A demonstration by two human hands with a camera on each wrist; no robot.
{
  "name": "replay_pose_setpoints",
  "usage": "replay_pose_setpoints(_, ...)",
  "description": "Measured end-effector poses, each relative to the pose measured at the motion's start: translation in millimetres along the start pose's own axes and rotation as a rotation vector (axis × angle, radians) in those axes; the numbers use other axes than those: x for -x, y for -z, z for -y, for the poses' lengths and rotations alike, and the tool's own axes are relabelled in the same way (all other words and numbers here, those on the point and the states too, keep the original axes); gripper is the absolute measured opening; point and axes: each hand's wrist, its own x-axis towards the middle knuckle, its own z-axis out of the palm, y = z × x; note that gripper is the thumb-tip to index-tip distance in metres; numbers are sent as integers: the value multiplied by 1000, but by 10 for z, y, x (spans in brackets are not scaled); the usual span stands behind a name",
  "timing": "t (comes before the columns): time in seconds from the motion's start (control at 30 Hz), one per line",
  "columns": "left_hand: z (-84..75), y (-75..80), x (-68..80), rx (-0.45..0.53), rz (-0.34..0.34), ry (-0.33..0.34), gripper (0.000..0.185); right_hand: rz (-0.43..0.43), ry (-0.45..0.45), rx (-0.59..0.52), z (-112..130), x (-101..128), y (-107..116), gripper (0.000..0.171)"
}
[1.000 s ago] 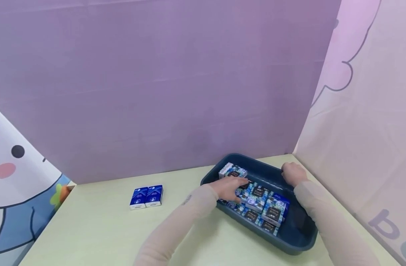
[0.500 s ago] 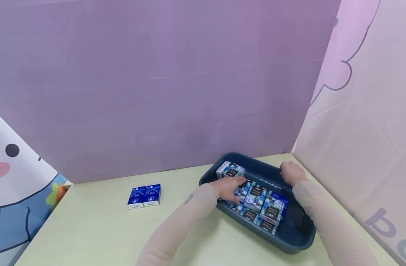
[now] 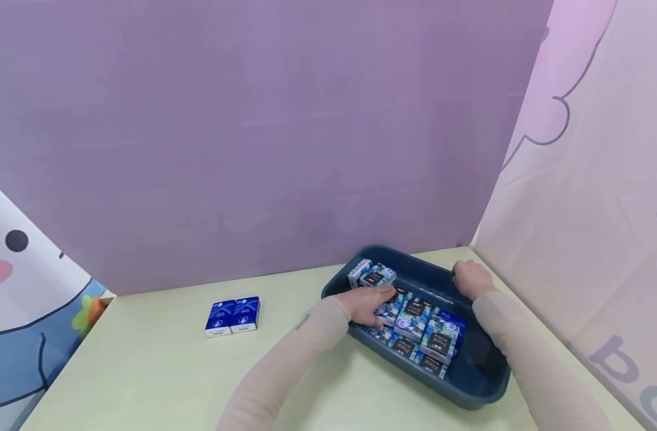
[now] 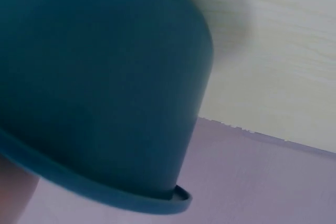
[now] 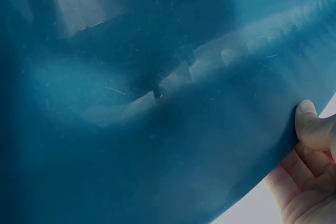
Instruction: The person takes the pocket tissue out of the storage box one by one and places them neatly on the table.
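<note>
Left hand (image 3: 368, 304) down in the dark blue tray (image 3: 468, 392), fingers on the patterned tissue packs (image 3: 414, 320). Right hand (image 3: 470, 278) gripping the tray's far rim. Two blue packs (image 3: 233, 316) side by side on the pale table (image 3: 145, 371), well apart from the tray.

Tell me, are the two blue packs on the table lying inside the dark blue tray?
No, the two blue packs lie side by side on the table, well apart from the dark blue tray.
</note>
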Motion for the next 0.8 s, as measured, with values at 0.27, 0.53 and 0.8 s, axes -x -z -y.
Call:
replay_pose_setpoints(0.27, 10, -70, 5, -35, -75, -22, 77, 6, 3, -3, -23, 19, 0, 8)
replay_pose_setpoints(0.53, 18, -110, 33, -82, -152, -35, 77, 12, 10, 6, -3, 26, -14, 8)
replay_pose_setpoints(0.8, 44, -42, 150, -144, -211, -19, 79, 18, 15, 5, 9, -1, -28, 8)
